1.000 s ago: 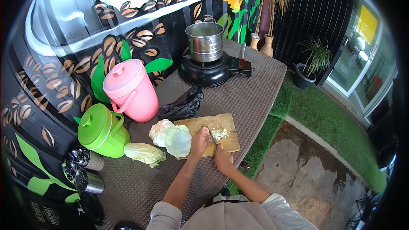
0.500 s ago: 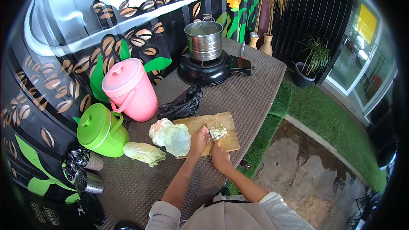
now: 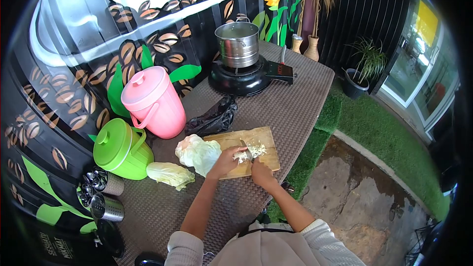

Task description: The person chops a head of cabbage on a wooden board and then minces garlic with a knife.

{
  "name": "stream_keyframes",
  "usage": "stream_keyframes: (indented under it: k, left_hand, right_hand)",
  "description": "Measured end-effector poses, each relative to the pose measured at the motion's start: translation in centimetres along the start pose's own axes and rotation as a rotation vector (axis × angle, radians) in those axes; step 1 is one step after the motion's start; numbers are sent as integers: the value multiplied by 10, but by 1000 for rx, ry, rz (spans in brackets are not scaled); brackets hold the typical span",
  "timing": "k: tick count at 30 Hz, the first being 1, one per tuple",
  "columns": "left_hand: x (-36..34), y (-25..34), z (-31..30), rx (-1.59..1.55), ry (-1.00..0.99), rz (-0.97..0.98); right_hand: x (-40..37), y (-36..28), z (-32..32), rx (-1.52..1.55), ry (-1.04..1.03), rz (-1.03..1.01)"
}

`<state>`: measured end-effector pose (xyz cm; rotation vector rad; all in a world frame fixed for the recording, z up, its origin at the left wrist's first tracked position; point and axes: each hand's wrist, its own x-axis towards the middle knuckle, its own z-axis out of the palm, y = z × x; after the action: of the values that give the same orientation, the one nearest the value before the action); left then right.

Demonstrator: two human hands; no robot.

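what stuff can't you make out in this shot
All in the head view:
- Handle of the knife: covered by the right hand.
- Exactly what the chopped bits are: too small to tell.
- Contents of the pink container: hidden by its lid.
- Whether the burner is lit: the pot covers its middle.
- What the dark object is: cut off by the bottom edge.

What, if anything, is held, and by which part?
The right hand holds the knife by its handle end; whether the left hand holds anything cannot be told.
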<state>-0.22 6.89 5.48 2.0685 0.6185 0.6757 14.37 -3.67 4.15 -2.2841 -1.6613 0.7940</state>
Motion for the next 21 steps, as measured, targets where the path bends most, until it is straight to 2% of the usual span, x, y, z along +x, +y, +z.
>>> stream_keyframes:
  k: [3, 6, 9, 11, 21]
  left_hand:
    - [-5, 1, -6, 21, -43, -24]
    - [-8, -14, -3, 91, -5, 50]
    - [-8, -11, -2, 51, -78, -41]
    - [-9, -17, 1, 196, -39, -22]
    - [-10, -28, 24, 371, 118, -39]
  right_hand:
    - [-3, -2, -6, -36, -5, -5]
    - [-3, -2, -7, -30, -21, 15]
    - [-5, 0, -6, 2, 1, 8]
    - [-3, 2, -1, 18, 22, 12]
    - [-4, 7, -1, 42, 29, -23]
